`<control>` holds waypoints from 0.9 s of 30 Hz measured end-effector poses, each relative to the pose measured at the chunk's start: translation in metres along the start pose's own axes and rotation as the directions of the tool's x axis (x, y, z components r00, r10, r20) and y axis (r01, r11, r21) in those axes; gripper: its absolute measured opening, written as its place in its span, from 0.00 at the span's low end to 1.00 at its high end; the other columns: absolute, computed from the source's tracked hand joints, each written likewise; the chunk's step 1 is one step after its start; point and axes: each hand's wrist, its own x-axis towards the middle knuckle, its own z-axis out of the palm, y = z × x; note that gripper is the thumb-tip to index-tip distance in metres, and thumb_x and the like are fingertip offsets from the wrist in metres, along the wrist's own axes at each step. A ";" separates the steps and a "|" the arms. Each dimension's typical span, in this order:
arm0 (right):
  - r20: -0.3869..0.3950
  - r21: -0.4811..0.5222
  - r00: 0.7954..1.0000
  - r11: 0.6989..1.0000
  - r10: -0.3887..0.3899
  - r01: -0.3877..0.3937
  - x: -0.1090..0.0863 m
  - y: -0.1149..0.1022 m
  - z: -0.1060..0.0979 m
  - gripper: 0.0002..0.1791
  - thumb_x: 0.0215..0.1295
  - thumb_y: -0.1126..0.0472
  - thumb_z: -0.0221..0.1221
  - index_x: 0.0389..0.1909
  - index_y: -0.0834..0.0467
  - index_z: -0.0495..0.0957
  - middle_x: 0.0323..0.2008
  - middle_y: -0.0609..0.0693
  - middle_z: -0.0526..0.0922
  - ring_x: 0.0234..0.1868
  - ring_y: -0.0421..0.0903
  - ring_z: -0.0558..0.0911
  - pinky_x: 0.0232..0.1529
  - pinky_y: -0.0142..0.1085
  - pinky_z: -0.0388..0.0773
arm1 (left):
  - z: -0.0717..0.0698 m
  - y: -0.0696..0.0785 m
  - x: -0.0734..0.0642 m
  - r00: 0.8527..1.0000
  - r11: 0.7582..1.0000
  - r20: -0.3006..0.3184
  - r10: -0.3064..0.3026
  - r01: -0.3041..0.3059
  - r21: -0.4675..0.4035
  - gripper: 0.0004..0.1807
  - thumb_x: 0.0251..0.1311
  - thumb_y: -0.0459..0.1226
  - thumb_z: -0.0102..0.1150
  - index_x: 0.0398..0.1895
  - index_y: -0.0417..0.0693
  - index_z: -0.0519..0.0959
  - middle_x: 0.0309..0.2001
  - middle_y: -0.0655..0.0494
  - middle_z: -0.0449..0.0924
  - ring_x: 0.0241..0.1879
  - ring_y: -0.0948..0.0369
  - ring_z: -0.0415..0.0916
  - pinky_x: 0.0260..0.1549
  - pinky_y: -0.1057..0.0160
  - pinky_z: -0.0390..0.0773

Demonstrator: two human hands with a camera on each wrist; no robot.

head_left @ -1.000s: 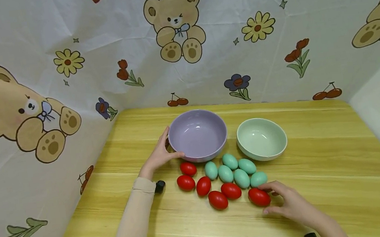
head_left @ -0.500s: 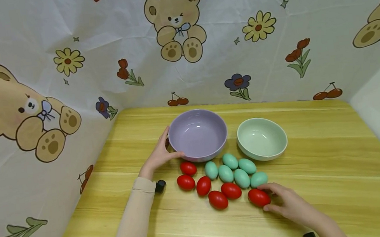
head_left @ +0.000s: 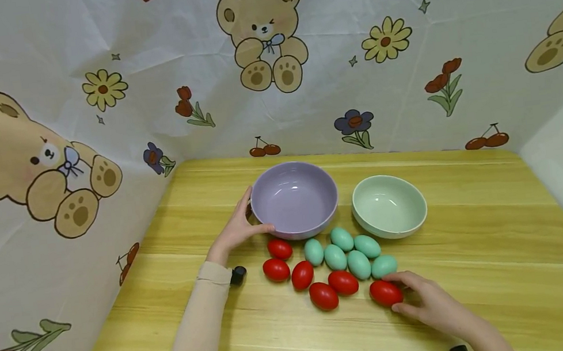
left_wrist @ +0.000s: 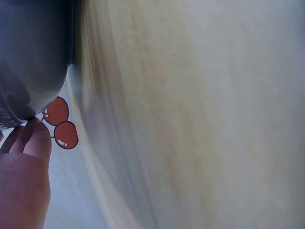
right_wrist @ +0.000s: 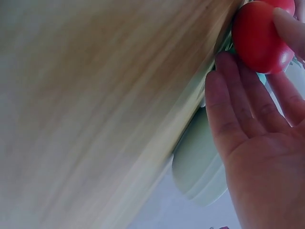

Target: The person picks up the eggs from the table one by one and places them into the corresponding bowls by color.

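A person's right hand (head_left: 426, 301) pinched a red egg (head_left: 385, 293) on the near side of a green bowl (head_left: 388, 204), a finger against the egg's bowl-facing side and the thumb at its right end. The egg's long axis slanted, its left end closer to the bowl. The left hand (head_left: 235, 227), much farther from the egg, was left of the bowl, thumb and fingers spread against a purple bowl (head_left: 295, 200).

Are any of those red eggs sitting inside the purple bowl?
No, the inside of the purple bowl is bare, and the red eggs are all outside it, on its near side.
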 end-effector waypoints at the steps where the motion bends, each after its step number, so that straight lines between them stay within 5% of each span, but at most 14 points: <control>1: -0.001 0.003 1.000 1.000 -0.003 0.003 0.000 0.000 0.000 0.26 0.51 0.66 0.68 0.53 0.59 0.73 0.44 0.45 0.77 0.42 0.39 0.77 0.42 0.38 0.78 | -0.001 0.004 -0.001 1.000 1.000 0.004 0.001 -0.001 -0.005 0.64 0.42 0.43 0.75 0.73 0.51 0.36 0.72 0.48 0.37 0.68 0.51 0.46 0.64 0.55 0.51; 9: -0.038 0.044 0.998 0.998 -0.050 0.051 -0.001 0.002 -0.004 0.25 0.50 0.66 0.69 0.51 0.61 0.74 0.41 0.44 0.77 0.38 0.40 0.78 0.38 0.38 0.79 | -0.003 0.032 -0.012 1.000 1.000 0.027 -0.004 0.004 -0.012 0.61 0.44 0.38 0.73 0.73 0.45 0.37 0.71 0.43 0.38 0.67 0.49 0.48 0.63 0.54 0.53; 13: -0.069 0.046 0.995 0.996 -0.074 0.078 0.002 0.000 -0.010 0.25 0.49 0.65 0.69 0.50 0.61 0.74 0.40 0.45 0.77 0.37 0.40 0.78 0.38 0.39 0.79 | -0.004 0.029 -0.011 1.000 1.000 0.025 -0.003 0.004 -0.027 0.62 0.43 0.38 0.74 0.73 0.44 0.37 0.71 0.42 0.38 0.67 0.48 0.48 0.64 0.52 0.52; 20: -0.091 0.080 0.993 0.993 -0.076 0.084 0.014 -0.007 -0.024 0.26 0.49 0.66 0.69 0.52 0.60 0.74 0.43 0.46 0.79 0.38 0.41 0.80 0.39 0.38 0.79 | 0.000 -0.003 0.001 1.000 0.999 -0.007 0.007 -0.007 -0.035 0.64 0.41 0.42 0.75 0.74 0.50 0.37 0.72 0.50 0.37 0.68 0.52 0.47 0.64 0.55 0.51; 27: -0.169 0.203 0.981 0.971 -0.092 0.126 0.032 -0.015 -0.036 0.27 0.52 0.72 0.66 0.55 0.63 0.71 0.47 0.52 0.77 0.42 0.42 0.77 0.44 0.27 0.75 | 0.000 0.000 -0.001 1.000 0.998 -0.010 0.019 -0.019 -0.052 0.64 0.40 0.41 0.76 0.74 0.50 0.37 0.72 0.48 0.38 0.67 0.51 0.50 0.64 0.55 0.52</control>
